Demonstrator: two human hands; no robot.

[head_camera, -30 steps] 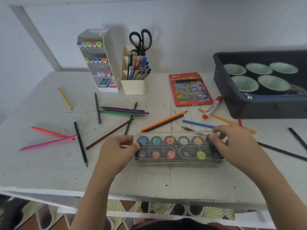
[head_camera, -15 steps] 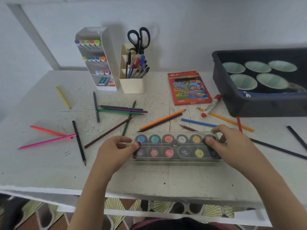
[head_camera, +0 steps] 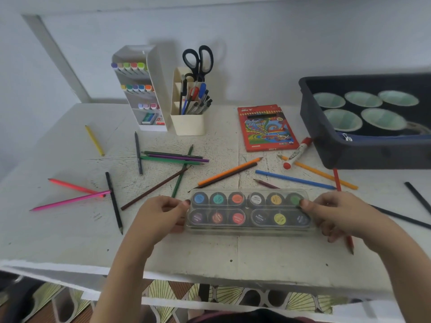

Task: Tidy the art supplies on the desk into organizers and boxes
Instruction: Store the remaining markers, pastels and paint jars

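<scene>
Both forearms reach up from the desk's (head_camera: 210, 257) 6 o'clock edge, wrists bent inward. Left hand (head_camera: 161, 215) is at the 9 o'clock end of the poster paint case (head_camera: 248, 209), right hand (head_camera: 335, 215) at its 3 o'clock end. Each hand's fingers curl round an end w/ thumb on the lid, gripping it. The case is clear plastic, lid on, 12 pots in 2 rows, near desk centre; can't tell if it's lifted. At 11 o'clock: white marker organizer (head_camera: 140, 89) w/ markers in 3 tiers, then a cream pen holder (head_camera: 187, 122) w/ pens + scissors (head_camera: 198, 60). At 2 o'clock: dark bin (head_camera: 349, 150) w/ 5 pale green bowls (head_camera: 363, 99). Colour pencil box (head_camera: 265, 129) at 1 o'clock. Loose pencils (head_camera: 70, 201) are scattered 9 to 3 o'clock.
</scene>
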